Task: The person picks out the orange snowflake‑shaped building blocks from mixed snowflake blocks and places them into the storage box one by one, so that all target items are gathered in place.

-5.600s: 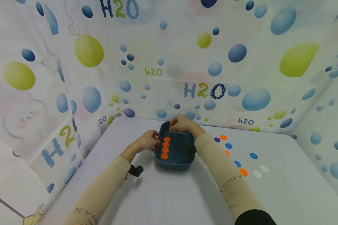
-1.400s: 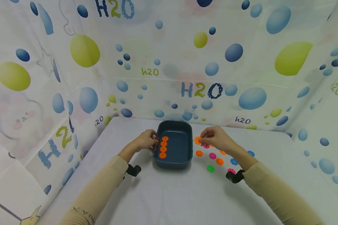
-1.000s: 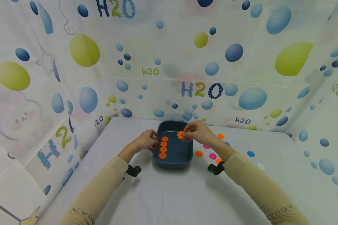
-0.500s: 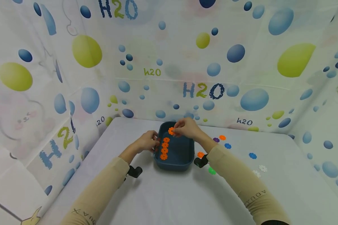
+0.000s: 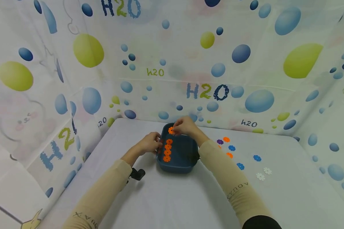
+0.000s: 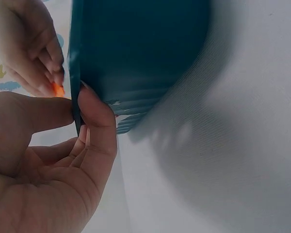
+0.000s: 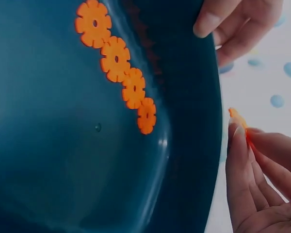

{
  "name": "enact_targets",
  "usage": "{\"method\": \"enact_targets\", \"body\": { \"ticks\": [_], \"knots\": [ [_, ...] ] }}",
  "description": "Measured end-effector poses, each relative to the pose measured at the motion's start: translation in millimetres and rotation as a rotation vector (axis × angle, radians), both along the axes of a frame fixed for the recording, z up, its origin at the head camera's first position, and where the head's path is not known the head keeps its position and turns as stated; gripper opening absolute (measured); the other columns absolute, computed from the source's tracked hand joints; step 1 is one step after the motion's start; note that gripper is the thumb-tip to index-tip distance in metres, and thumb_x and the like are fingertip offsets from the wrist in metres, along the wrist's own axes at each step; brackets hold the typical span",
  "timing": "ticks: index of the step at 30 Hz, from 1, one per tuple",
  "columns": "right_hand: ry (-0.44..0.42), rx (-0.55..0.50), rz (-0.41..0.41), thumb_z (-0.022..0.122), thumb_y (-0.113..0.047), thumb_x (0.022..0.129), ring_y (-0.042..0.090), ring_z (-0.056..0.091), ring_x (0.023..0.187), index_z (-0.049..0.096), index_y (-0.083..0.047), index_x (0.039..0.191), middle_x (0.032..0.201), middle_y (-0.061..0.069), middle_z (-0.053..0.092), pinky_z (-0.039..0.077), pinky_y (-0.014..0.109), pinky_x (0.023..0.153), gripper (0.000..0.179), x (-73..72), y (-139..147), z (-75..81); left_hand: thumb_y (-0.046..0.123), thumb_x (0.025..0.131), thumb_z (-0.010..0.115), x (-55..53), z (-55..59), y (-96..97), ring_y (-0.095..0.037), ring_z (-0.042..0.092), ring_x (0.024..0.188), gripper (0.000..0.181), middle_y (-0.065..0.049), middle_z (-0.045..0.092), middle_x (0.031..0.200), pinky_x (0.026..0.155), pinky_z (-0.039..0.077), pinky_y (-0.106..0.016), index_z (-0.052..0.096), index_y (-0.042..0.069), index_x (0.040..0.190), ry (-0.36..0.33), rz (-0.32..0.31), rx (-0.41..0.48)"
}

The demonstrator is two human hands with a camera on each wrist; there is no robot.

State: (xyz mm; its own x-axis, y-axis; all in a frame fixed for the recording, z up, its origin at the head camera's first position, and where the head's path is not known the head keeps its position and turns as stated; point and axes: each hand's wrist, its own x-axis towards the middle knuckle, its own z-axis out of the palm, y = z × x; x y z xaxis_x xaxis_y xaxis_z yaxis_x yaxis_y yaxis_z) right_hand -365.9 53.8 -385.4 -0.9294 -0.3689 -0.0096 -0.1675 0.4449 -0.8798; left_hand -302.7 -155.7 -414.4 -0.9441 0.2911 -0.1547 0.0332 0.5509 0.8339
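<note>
A dark blue plastic basin [image 5: 184, 151] stands on the white table. My left hand [image 5: 150, 143] pinches its left rim between thumb and fingers, as the left wrist view shows [image 6: 63, 145]. Between thumb and fingertips, my right hand [image 5: 185, 126] holds an orange flower-shaped plastic disc [image 5: 170, 130] above the basin's far left corner. Inside, several orange notched discs [image 5: 167, 146] lie in a line along the left wall; the right wrist view shows their slots and centre holes. Most of the held disc [image 7: 238, 119] is covered by fingers there.
Right of the basin lie loose discs: a purple one [image 5: 220, 142], orange ones [image 5: 226, 139], blue ones [image 5: 257, 158] and white ones [image 5: 267, 171]. My right forearm hides part of that area. A bubble-patterned curtain [image 5: 172, 101] closes off the back and sides.
My right hand took up an orange disc from the loose ones at the right and carried it left over the basin to the far left corner. My left hand stayed on the rim.
</note>
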Motion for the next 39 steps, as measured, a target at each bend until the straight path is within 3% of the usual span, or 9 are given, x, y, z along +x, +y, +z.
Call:
{"method": "enact_targets", "body": {
  "ticks": [4, 12, 18, 22, 30, 33, 37, 39],
  "knots": [
    [-0.005, 0.024, -0.049, 0.067, 0.000, 0.095, 0.036, 0.074, 0.088, 0.074, 0.008, 0.103, 0.095, 0.022, 0.075, 0.059, 0.052, 0.089, 0.013, -7.2, -6, -6.3, 0.002, 0.100, 0.058, -0.9, -0.3, 0.1, -0.025, 0.067, 0.084, 0.042, -0.015, 0.055, 0.098, 0.068, 0.063, -0.036, 0.046, -0.011, 0.138, -0.008, 0.004, 0.004],
    [-0.033, 0.036, -0.163, 0.069, 0.009, 0.088, 0.036, 0.074, 0.086, 0.075, 0.011, 0.097, 0.099, 0.026, 0.073, 0.062, 0.045, 0.082, 0.012, -20.8, -16, -31.5, 0.002, 0.100, 0.058, 2.8, 1.2, -0.2, -0.026, 0.067, 0.083, 0.042, -0.014, 0.054, 0.097, 0.066, 0.062, -0.036, 0.046, -0.012, 0.138, 0.000, 0.012, 0.002],
    [-0.129, 0.092, -0.293, 0.070, 0.004, 0.090, 0.034, 0.073, 0.096, 0.078, 0.005, 0.099, 0.123, 0.025, 0.067, 0.061, 0.040, 0.086, 0.012, -26.9, -17, -49.9, 0.002, 0.101, 0.058, 4.3, 1.9, 0.9, -0.024, 0.065, 0.080, 0.040, -0.014, 0.054, 0.098, 0.066, 0.062, -0.035, 0.048, -0.010, 0.137, 0.007, 0.014, -0.004],
    [-0.166, 0.049, -0.302, 0.071, 0.002, 0.091, 0.034, 0.072, 0.102, 0.077, 0.005, 0.105, 0.137, 0.029, 0.057, 0.061, 0.040, 0.089, 0.016, -23.6, -18, -53.9, 0.002, 0.100, 0.059, 3.4, 1.5, 1.3, -0.023, 0.065, 0.078, 0.038, -0.014, 0.055, 0.098, 0.065, 0.062, -0.035, 0.049, -0.009, 0.135, 0.009, 0.020, -0.012],
    [-0.124, 0.108, -0.307, 0.072, -0.003, 0.092, 0.028, 0.074, 0.093, 0.079, 0.002, 0.104, 0.106, 0.019, 0.075, 0.057, 0.043, 0.097, 0.015, -20.2, -24, -55.2, 0.001, 0.101, 0.058, 3.1, 3.6, 2.5, -0.023, 0.066, 0.077, 0.036, -0.013, 0.056, 0.094, 0.066, 0.063, -0.035, 0.050, -0.009, 0.134, -0.003, 0.026, -0.008],
    [-0.117, 0.112, -0.303, 0.073, -0.004, 0.091, 0.034, 0.070, 0.107, 0.079, 0.002, 0.103, 0.119, 0.022, 0.070, 0.054, 0.045, 0.102, 0.015, -18.7, -24, -54.1, 0.002, 0.101, 0.058, 3.4, 3.8, 2.7, -0.023, 0.066, 0.078, 0.036, -0.013, 0.056, 0.094, 0.066, 0.063, -0.035, 0.050, -0.009, 0.134, -0.001, 0.031, -0.016],
    [-0.109, 0.135, -0.295, 0.076, -0.006, 0.088, 0.044, 0.050, 0.133, 0.079, 0.001, 0.100, 0.142, 0.028, 0.054, 0.049, 0.049, 0.108, 0.014, -17.7, -22, -52.6, 0.002, 0.101, 0.057, 4.5, 3.8, 3.2, -0.023, 0.065, 0.078, 0.035, -0.013, 0.056, 0.094, 0.066, 0.063, -0.035, 0.050, -0.008, 0.134, 0.001, 0.034, -0.020],
    [-0.100, 0.142, -0.288, 0.077, -0.007, 0.088, 0.044, 0.050, 0.133, 0.079, 0.002, 0.101, 0.142, 0.030, 0.052, 0.051, 0.048, 0.105, 0.016, -18.1, -22, -51.8, 0.001, 0.101, 0.057, 5.1, 4.5, 3.3, -0.023, 0.065, 0.078, 0.035, -0.013, 0.056, 0.095, 0.067, 0.063, -0.035, 0.049, -0.009, 0.134, 0.000, 0.033, -0.021]
  ]
}}
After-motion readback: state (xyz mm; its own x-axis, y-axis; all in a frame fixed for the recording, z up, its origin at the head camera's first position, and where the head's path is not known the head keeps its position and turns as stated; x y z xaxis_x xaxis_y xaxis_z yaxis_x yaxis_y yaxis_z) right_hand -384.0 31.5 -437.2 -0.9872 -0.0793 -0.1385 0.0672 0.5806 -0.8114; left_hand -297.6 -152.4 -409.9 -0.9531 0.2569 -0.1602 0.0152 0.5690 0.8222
